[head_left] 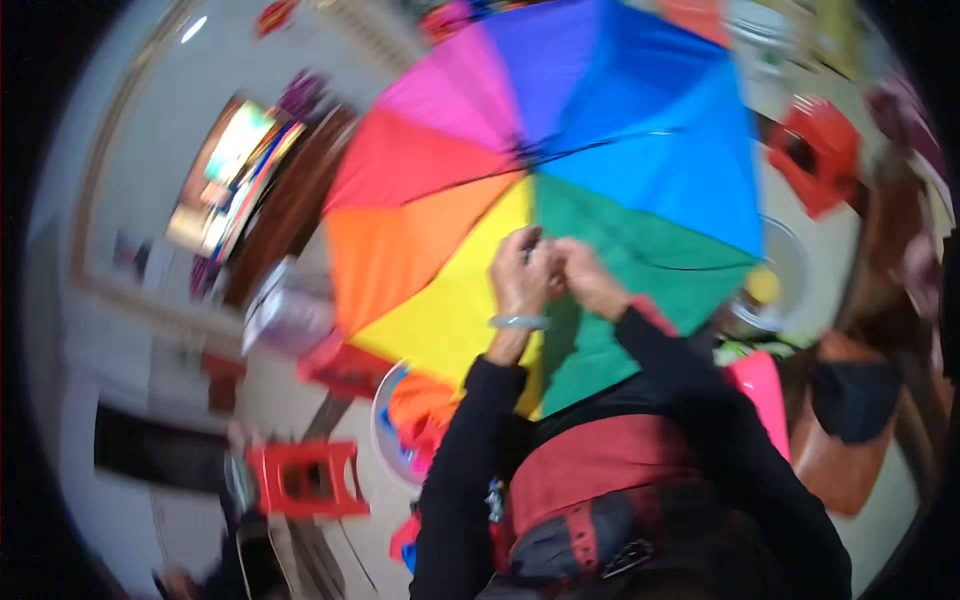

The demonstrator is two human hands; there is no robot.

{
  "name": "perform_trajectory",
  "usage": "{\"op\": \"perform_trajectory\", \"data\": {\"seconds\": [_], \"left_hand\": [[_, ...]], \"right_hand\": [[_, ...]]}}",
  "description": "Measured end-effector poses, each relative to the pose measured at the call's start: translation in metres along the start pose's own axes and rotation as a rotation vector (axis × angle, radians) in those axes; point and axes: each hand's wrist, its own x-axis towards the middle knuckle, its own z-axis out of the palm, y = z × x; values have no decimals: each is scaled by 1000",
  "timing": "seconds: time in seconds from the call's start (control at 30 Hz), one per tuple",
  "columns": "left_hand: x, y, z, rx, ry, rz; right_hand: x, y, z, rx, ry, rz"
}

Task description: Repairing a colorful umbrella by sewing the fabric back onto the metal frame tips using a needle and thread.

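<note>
An opened umbrella (430, 165) with rainbow-coloured panels spreads out before me, its inner side and thin dark ribs facing me. My left hand (522, 278), with a pale bangle at the wrist, is closed in front of the yellow panel around a small dark part, seemingly the umbrella's handle. Close against it, my right hand (588, 278) is also closed, over the green panel; its fingertips meet the left hand's fingers. Motion blur and the fingers hide most of the handle, so exactly what the right fingers pinch is unclear.
Red plastic stools stand at the right (845, 150) and lower left (262, 480). A pale basin (378, 425) of bright cloths lies below the umbrella's left edge. A white bucket (795, 270) and a brown seat (850, 475) are at the right. A lit screen (240, 140) is at upper left.
</note>
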Motion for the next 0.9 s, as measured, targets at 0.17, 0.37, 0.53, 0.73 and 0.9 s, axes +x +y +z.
{"op": "perform_trajectory", "data": {"seconds": [0.17, 0.37, 0.53, 0.73, 0.9], "left_hand": [[-31, -7, -63, -198, -133, -477], [-55, 8, -86, -841, -7, -677], [-55, 3, -84, -1112, 4, -743], [-36, -12, -83, -1177, 37, -754], [-23, -24, -78, -1149, -33, -773]], "right_hand": [[-31, -46, 73, 53, -76, -95], [-44, -50, 113, -21, -113, -143], [-44, -50, 121, -85, -92, -175], [-31, -54, 126, -190, -24, -204], [-17, -58, 125, -196, 38, -196]]}}
